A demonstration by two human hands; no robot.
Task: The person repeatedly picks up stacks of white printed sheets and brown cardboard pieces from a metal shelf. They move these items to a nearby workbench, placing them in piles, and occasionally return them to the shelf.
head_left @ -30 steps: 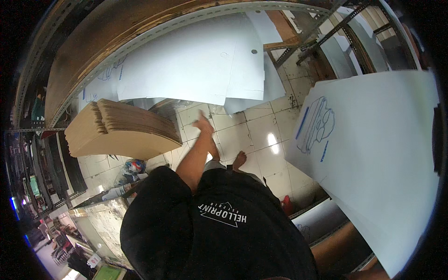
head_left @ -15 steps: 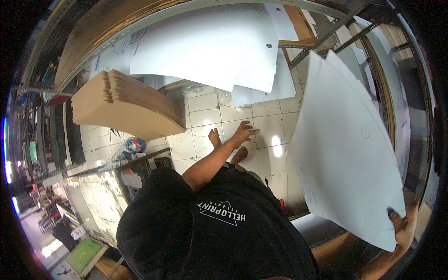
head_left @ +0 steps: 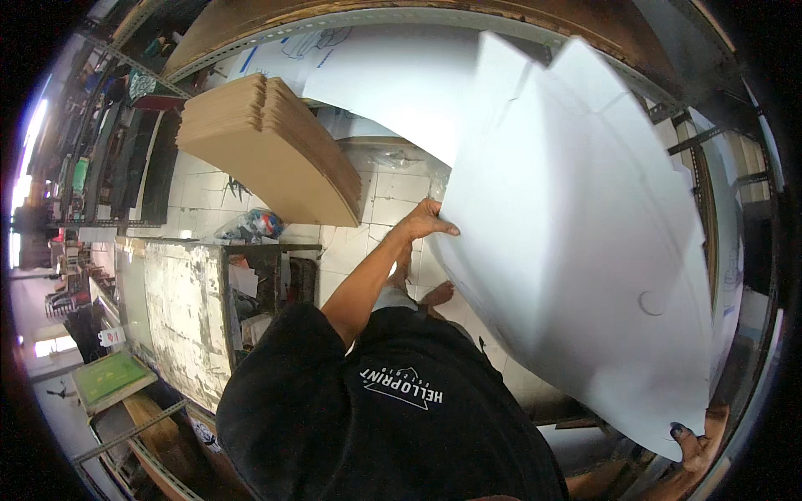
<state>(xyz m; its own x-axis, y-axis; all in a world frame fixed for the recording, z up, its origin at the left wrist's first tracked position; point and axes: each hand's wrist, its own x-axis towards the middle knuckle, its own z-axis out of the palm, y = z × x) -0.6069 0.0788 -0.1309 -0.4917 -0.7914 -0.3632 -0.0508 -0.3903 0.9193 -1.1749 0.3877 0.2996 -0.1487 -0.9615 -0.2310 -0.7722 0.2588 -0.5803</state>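
A large white sheet (head_left: pixel 551 225), stiff and slightly bowed, spans the space in front of me and to my right. At its left edge my left hand (head_left: pixel 426 221) is closed, thumb on the near face and fingers hidden behind. My right hand (head_left: pixel 700 447) grips the sheet's lower right corner, with the thumb, dark at its tip, pressed on top. Two pointed corners of the sheet rise at the far end, beside other white sheets (head_left: pixel 393 83) on the rack. A faint round mark shows on its lower right part.
A stack of brown cardboard (head_left: pixel 276 159) stands at the left. Below it are a clear plastic bag (head_left: pixel 255 224) and a worn, paint-spotted table (head_left: pixel 188 313). A green framed panel (head_left: pixel 113 380) lies lower left. Perforated metal rack bars (head_left: pixel 334 27) border the far side, above a tiled floor (head_left: pixel 334 255).
The left hand, free and spread over the floor before, has taken hold of the sheet's left edge. The sheet has swung left across my front, and the view has turned right.
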